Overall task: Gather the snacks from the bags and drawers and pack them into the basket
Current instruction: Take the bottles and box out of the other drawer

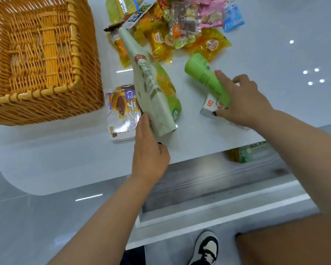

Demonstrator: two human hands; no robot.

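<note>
An orange wicker basket (80, 54) stands at the left of the white table, with nothing inside. My left hand (149, 150) grips the lower end of a long pale green snack bag (145, 83) that lies tilted toward the basket. A purple and white chocolate snack box (120, 111) lies just left of that hand. My right hand (245, 100) holds a bright green snack pack (204, 73) together with a small white carton (210, 106). A pile of small yellow, pink and blue snack packets (180, 27) lies at the far side of the table.
Below the table edge (84, 188) a drawer (218, 188) stands open, with a yellow-green packet (241, 153) at its back. My shoe (206, 247) is on the grey floor under the drawer.
</note>
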